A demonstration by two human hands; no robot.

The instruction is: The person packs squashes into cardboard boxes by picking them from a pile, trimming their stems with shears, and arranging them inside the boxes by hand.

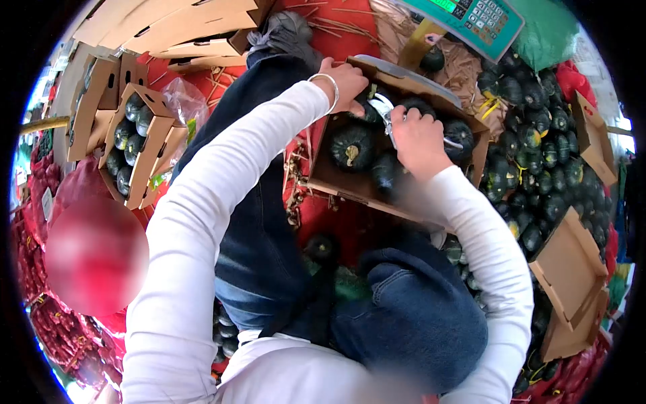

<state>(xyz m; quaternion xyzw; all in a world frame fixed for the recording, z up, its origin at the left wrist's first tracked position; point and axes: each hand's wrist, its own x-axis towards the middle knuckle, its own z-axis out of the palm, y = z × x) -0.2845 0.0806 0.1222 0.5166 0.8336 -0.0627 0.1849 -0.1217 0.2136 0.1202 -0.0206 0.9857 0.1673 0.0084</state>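
A cardboard box point(367, 196) holds several dark green squashes point(351, 148). At its far left corner, my left hand point(344, 84) curls over a squash point(369, 111), its thumb against the skin. My right hand point(420, 141) is closed around silver pruning shears point(383, 108), whose jaws point at the top of that same squash. One handle end of the shears sticks out to the right of my fingers. Whether the blades touch the stem is too small to tell.
A green digital scale point(471, 27) stands behind the box. Many squashes point(538, 161) are heaped at the right, beside open cardboard boxes point(568, 262). Another box of squashes point(138, 138) and flattened cartons point(161, 23) lie left. Red mesh sacks and a blurred person point(97, 256) are further left.
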